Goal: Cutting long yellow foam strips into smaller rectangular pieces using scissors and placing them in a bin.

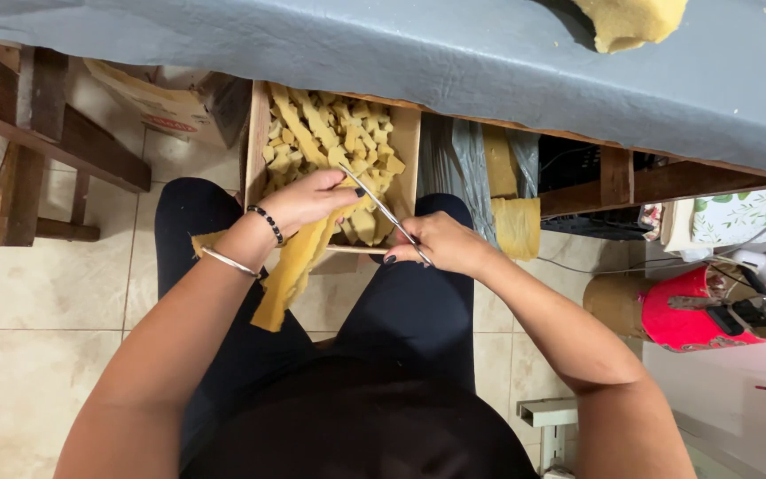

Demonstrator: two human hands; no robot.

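Observation:
My left hand point(308, 200) grips a long strip of yellow foam point(287, 270) that hangs down over my left thigh. My right hand point(441, 244) is closed on the handles of a pair of scissors point(381, 209), whose blades point up and left toward the foam at my left fingertips. Both hands hover over the near edge of a cardboard box point(255, 142) filled with several small cut foam pieces point(334, 133). The box rests between my knees. I wear dark trousers, a beaded bracelet and a metal bangle on the left wrist.
A table covered in grey cloth point(454, 53) spans the top, with a foam lump point(631, 19) on it. More yellow foam point(516, 222) leans beneath it. A second cardboard box point(166, 102), a wooden stool point(37, 133) and a red appliance point(707, 310) stand on the tiled floor.

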